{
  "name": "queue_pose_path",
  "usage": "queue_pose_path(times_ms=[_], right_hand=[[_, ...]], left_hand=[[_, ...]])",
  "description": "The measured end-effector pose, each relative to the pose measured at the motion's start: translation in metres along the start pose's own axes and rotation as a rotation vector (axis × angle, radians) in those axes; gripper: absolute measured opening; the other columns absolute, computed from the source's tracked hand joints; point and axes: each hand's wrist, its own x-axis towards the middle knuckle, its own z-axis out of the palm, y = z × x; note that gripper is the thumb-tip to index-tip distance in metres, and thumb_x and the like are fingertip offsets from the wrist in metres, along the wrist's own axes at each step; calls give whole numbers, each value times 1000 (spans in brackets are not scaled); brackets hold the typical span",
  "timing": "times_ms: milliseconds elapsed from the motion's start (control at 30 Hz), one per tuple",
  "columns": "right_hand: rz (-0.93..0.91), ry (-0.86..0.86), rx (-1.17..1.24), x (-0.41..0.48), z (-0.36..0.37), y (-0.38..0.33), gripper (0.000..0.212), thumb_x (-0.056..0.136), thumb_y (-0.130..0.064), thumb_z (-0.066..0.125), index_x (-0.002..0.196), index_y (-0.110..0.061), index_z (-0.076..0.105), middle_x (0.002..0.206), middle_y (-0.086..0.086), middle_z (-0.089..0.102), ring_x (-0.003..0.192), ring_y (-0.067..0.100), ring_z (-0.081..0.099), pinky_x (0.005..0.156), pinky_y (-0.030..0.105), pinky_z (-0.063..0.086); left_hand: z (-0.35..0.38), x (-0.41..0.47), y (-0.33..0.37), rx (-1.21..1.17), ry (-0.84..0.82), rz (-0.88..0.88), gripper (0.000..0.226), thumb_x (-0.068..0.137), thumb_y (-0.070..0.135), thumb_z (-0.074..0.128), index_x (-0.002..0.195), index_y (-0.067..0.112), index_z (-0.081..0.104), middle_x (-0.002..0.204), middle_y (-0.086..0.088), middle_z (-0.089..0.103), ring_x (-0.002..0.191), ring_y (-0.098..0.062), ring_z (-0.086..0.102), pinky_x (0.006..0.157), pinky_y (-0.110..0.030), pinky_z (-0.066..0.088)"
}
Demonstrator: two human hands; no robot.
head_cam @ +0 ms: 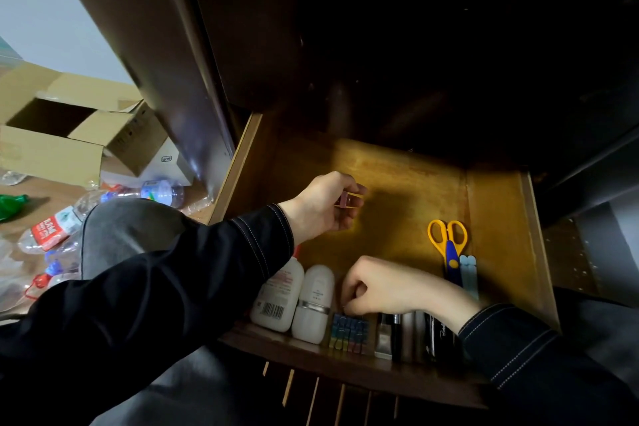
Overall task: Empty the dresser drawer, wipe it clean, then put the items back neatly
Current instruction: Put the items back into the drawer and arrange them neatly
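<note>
The wooden drawer (408, 176) stands pulled out below the dark dresser. My left hand (321, 204) hovers over its bare middle and pinches a small pink and yellow clip (345, 200). My right hand (383, 287) has curled fingers that touch a row of coloured clips (349, 330) at the front edge; whether it grips one is hidden. Two white bottles (297, 297) lie at the front left. Dark tubes and pens (411, 332) lie at the front right. Yellow-handled scissors (447, 240) and pale blue sticks (468, 273) lie on the right side.
An open cardboard box (69, 135) sits on the floor at the left, with several empty plastic bottles (103, 207) scattered before it. My grey-trousered knee (131, 228) is beside the drawer's left wall. The dresser body (380, 45) overhangs the drawer's back.
</note>
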Motion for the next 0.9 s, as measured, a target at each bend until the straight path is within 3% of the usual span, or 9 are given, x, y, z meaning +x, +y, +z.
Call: queue_pose_path(times_ms=[167,367,433,500,567,633,767,900], right_hand=[[-1,-29,-17,0,2,-1,13,86,-24,70,89,-14,78,72,-2,66,60,7,49,58,29,38],[22,-1,57,-2,-7,0,21,89,-32,69,84,-14,76,61,-7,60,51,1,46,51,22,36],[90,115,132,-5,-19,4,23,93,-34,66,83,-15,75,66,1,68,57,6,55,59,30,45],[173,340,170,-10,-32,10,26,96,-37,63,81,-17,73,70,6,71,61,13,61,63,35,50],[212,603,158,-16,-41,16,23,98,-37,61,84,-22,72,77,2,72,67,11,65,63,33,51],[191,788,194,-20,-46,15,12,98,-34,62,96,-27,71,85,-11,71,77,0,63,62,21,47],[105,830,224,-18,-46,7,24,96,-34,64,119,-29,63,88,-16,63,81,-4,58,65,18,43],[70,760,184,-16,-45,5,17,94,-31,68,110,-28,68,89,-12,67,72,3,64,66,29,57]], left_hand=[[0,1,-1,1,2,-2,17,95,10,46,90,8,63,75,-5,56,58,-16,47,52,-25,39],[0,1,0,-43,9,-13,18,95,11,46,90,7,63,78,-7,58,60,-18,50,54,-26,41],[0,1,0,-87,5,-30,20,95,12,44,92,5,63,83,-11,60,67,-22,54,59,-29,46],[-1,1,0,-128,-1,-50,24,96,14,43,100,3,64,94,-15,62,77,-28,59,65,-34,51],[-1,1,0,-154,-18,-75,32,98,17,41,112,-1,63,109,-20,61,91,-34,61,71,-38,55],[0,0,-1,-171,-57,-110,37,102,24,40,119,-2,60,120,-23,60,104,-39,62,79,-43,56],[5,-4,-1,-142,-217,-188,41,103,37,41,120,2,54,121,-19,56,110,-39,61,96,-49,53],[7,-7,-2,-84,-342,-210,60,104,43,39,148,3,33,111,-14,55,93,-31,65,94,-47,53]])
